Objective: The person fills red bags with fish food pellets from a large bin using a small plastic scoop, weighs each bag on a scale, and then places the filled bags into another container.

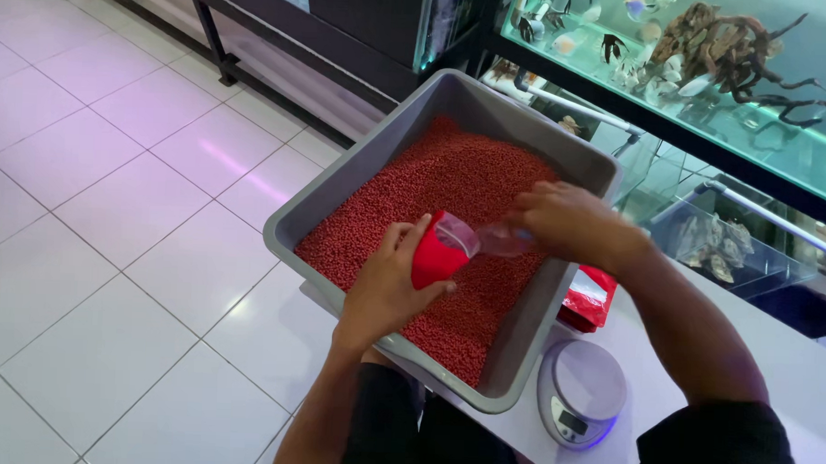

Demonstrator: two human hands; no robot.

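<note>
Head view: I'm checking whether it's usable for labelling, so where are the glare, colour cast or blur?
Head view: a pink-violet sheen streaks the white floor tiles; teal light washes the aquarium at top right; the right hand and its clear scoop are slightly motion-blurred; the red pellets in the grey tub are evenly lit.
</note>
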